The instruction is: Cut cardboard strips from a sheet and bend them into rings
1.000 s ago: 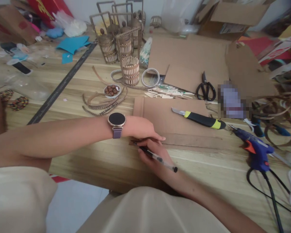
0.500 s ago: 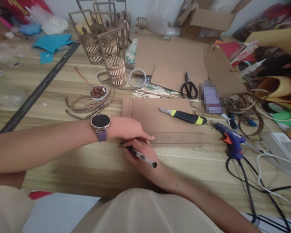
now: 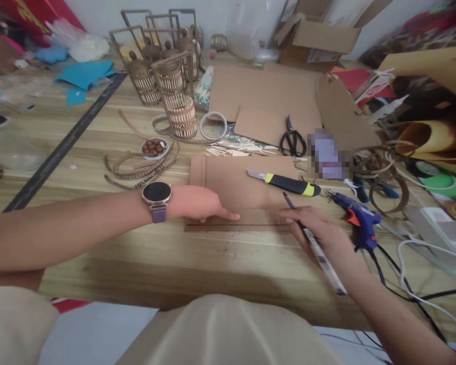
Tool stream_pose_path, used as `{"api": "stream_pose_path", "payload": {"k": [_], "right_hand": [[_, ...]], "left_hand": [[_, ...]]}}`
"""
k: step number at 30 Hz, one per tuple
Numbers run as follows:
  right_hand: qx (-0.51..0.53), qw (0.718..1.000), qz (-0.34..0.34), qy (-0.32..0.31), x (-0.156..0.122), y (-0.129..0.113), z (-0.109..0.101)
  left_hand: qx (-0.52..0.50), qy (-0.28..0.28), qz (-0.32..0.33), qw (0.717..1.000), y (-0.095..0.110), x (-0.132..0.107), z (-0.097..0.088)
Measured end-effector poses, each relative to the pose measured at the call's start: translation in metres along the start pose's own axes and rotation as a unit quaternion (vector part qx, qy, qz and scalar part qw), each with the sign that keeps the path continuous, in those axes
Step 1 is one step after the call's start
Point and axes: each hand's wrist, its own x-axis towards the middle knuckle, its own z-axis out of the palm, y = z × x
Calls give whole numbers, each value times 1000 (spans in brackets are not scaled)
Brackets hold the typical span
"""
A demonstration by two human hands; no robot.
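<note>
A piece of brown cardboard (image 3: 235,180) lies in front of me, with a dark line running along its near edge. My left hand (image 3: 197,203) lies on its left part, pressing down with thumb stretched out; a watch (image 3: 157,195) is on that wrist. In my right hand (image 3: 319,228) is a black pen (image 3: 321,258), held with its tip pointing up and away, near the cardboard's right end. Just beyond this hand a yellow-and-black utility knife (image 3: 292,184) rests on the cardboard with its blade out.
On the right lie a blue glue gun (image 3: 359,218) with cables and black scissors (image 3: 292,142). Farther back stand several stick lanterns (image 3: 180,116), near a bowl of brown beads (image 3: 154,148), tape rolls (image 3: 213,125) and cardboard sheets (image 3: 266,86). A dark ruler-like strip (image 3: 68,137) lies left.
My right hand has moved right with the pen, from beside my left hand to the cardboard's right end. The dark line now shows along the near edge. My left hand stays in place.
</note>
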Motion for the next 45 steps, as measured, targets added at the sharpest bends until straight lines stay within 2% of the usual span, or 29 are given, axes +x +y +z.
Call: {"api": "stream_pose_path", "payload": {"k": [3, 5, 9, 11, 13, 17, 24, 34, 45], "right_hand": [[-5, 996, -76, -49, 5, 16, 10], [-4, 992, -111, -65, 8, 24, 22], [5, 988, -140, -62, 12, 35, 33], [13, 987, -146, -64, 15, 37, 34], [13, 987, -148, -69, 17, 37, 34], [11, 986, -140, -84, 21, 32, 36], [39, 988, -115, -94, 23, 24, 39], [56, 988, -107, -92, 22, 19, 42], [70, 988, -103, -94, 23, 21, 43]], "left_hand": [[54, -90, 27, 994, 5, -6, -5], [90, -79, 6, 993, 9, -15, -4], [106, 24, -63, 992, 8, -43, 18], [60, 98, -99, 988, 2, -58, 35], [-16, 165, -108, 980, -5, -71, 50], [-91, 216, -97, 967, -14, -86, 64], [-21, 186, -86, 979, -9, -89, 60], [-25, 152, -98, 983, -7, -96, 62], [-13, 183, -77, 980, -10, -95, 70]]}}
